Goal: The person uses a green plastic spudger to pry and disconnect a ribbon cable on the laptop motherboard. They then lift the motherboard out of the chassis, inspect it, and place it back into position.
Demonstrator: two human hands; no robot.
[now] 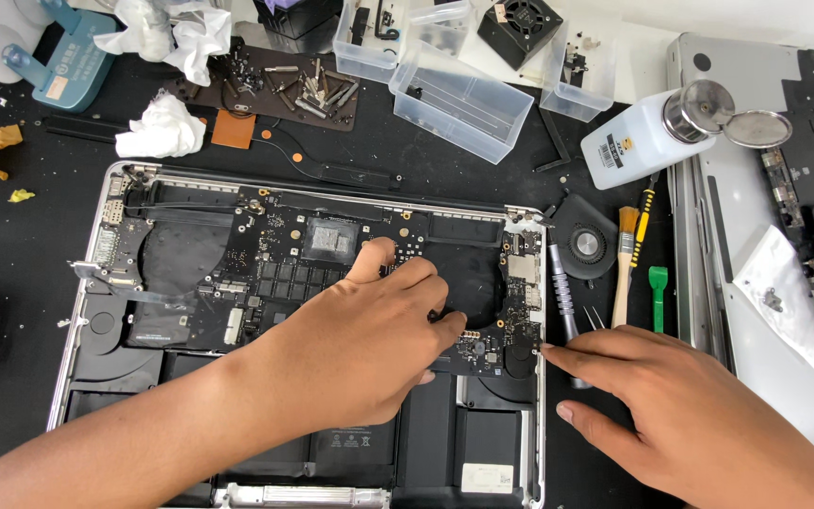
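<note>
Head view: left hand [360,349] open, covering logic board [332,273]; right hand [680,415] open, wrist cropped.

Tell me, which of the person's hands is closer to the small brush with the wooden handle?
The right hand. It rests just below and a little left of the brush, by the laptop's right edge. The left hand lies farther left, over the laptop's circuit board.

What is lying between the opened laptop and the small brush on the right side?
In the head view, a grey metal screwdriver and tweezers lie on the black mat between the opened laptop and the brush.
</note>
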